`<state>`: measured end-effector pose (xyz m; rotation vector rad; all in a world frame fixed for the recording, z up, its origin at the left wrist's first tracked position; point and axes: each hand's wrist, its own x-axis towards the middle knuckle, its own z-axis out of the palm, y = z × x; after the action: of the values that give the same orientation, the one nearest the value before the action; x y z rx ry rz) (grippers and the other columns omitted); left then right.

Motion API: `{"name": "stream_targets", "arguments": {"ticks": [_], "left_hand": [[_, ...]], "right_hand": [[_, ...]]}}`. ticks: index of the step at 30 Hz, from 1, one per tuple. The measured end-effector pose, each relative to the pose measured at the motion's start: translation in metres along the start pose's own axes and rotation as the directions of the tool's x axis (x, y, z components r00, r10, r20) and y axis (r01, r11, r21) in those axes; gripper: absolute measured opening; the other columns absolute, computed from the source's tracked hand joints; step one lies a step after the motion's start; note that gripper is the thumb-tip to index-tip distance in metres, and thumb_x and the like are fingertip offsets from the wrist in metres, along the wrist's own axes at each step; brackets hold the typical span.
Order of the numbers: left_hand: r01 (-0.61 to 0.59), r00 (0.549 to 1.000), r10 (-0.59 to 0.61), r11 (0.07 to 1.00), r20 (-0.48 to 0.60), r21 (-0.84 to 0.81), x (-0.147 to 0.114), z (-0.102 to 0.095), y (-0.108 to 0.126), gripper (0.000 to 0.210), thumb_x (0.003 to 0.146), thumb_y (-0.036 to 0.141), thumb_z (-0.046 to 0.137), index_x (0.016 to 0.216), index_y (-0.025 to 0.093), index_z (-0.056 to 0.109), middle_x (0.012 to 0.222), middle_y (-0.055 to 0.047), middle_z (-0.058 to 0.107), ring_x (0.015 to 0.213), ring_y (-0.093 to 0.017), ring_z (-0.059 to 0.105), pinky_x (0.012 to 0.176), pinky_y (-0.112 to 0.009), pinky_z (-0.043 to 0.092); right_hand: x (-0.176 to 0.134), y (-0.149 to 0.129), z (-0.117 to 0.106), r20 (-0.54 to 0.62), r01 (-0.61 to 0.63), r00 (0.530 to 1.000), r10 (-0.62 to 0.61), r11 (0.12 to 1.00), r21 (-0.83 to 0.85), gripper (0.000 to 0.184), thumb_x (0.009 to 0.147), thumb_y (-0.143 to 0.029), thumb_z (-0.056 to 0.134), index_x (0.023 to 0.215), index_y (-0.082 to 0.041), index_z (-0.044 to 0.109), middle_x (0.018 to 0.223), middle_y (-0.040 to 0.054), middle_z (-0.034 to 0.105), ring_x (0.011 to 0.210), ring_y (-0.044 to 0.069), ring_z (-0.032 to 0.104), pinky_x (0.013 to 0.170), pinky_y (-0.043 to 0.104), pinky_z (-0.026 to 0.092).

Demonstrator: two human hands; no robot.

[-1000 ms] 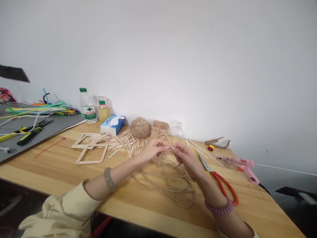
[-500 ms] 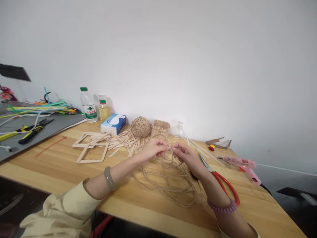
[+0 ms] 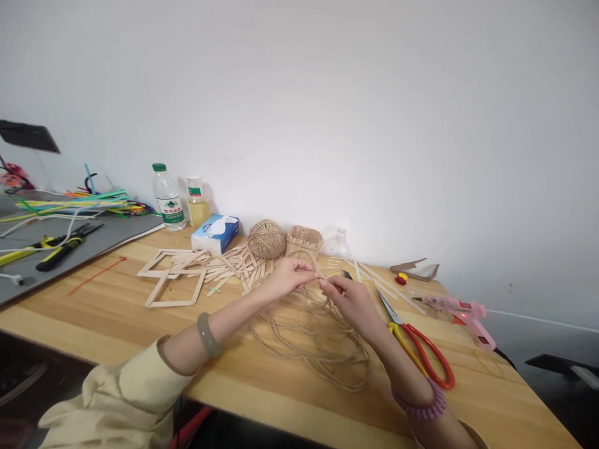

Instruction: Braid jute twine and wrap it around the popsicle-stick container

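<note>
Left hand (image 3: 289,274) and right hand (image 3: 353,305): fingers (image 3: 305,275) pinching jute twine (image 3: 319,274) between them; slack loops below, on table (image 3: 238,377). Judged light, limp, rough-surfaced; best gripped close beside the working point.

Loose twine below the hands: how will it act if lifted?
Probably floppy: the loose twine lies in slack, curving loops on the tabletop. Likely light, since the strands look thin. Apt to tangle, I'd guess: the loops cross one another, so pulling one strand may drag others along.
</note>
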<state>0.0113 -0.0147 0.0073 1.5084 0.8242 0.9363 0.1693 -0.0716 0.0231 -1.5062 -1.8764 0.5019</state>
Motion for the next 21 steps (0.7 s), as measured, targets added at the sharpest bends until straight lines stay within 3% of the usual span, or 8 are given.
{"name": "stream_targets", "arguments": {"ticks": [7, 14, 18, 21], "left_hand": [[-0.050, 0.999, 0.050, 0.998, 0.001, -0.035, 0.001, -0.003, 0.004, 0.012, 0.065, 0.025, 0.058, 0.065, 0.013, 0.055, 0.050, 0.006, 0.040, 0.043, -0.004, 0.028, 0.044, -0.019, 0.021], [-0.117, 0.993, 0.117, 0.993, -0.003, 0.025, 0.004, -0.002, -0.002, 0.010, 0.066, 0.024, 0.059, 0.068, 0.014, 0.056, 0.057, 0.002, 0.055, 0.054, -0.010, 0.049, 0.053, -0.020, 0.035], [-0.161, 0.985, 0.159, 0.986, -0.073, -0.032, 0.001, 0.004, -0.003, 0.010, 0.070, 0.024, 0.057, 0.069, 0.014, 0.056, 0.062, -0.001, 0.061, 0.059, -0.012, 0.055, 0.057, -0.022, 0.039], [-0.172, 0.976, 0.160, 0.983, -0.146, -0.067, -0.001, 0.009, -0.003, 0.011, 0.068, 0.025, 0.059, 0.068, 0.014, 0.056, 0.062, 0.000, 0.059, 0.058, -0.010, 0.053, 0.054, -0.020, 0.038]], "right_hand": [[0.005, 0.004, -0.004, 0.090, -0.080, 0.995, 0.052, 0.936, 0.342, 0.022, 0.075, -0.038, 0.054, 0.065, -0.018, 0.056, 0.064, -0.0012, 0.053, 0.062, 0.013, 0.047, 0.059, 0.024, 0.034], [0.005, 0.007, -0.008, 0.199, -0.198, 0.975, 0.099, 0.798, 0.570, 0.024, 0.073, -0.036, 0.058, 0.059, -0.017, 0.060, 0.058, -0.0012, 0.057, 0.051, 0.009, 0.042, 0.052, 0.023, 0.032], [0.004, 0.003, 0.001, 0.269, -0.314, 0.947, 0.176, 0.678, 0.665, 0.019, 0.068, -0.035, 0.064, 0.069, -0.016, 0.063, 0.066, 0.0013, 0.063, 0.054, 0.009, 0.047, 0.053, 0.023, 0.035], [0.001, 0.001, 0.011, 0.299, -0.322, 0.942, 0.150, 0.647, 0.691, 0.021, 0.067, -0.037, 0.064, 0.068, -0.016, 0.062, 0.066, 0.0017, 0.063, 0.058, 0.010, 0.050, 0.056, 0.023, 0.037]]}}
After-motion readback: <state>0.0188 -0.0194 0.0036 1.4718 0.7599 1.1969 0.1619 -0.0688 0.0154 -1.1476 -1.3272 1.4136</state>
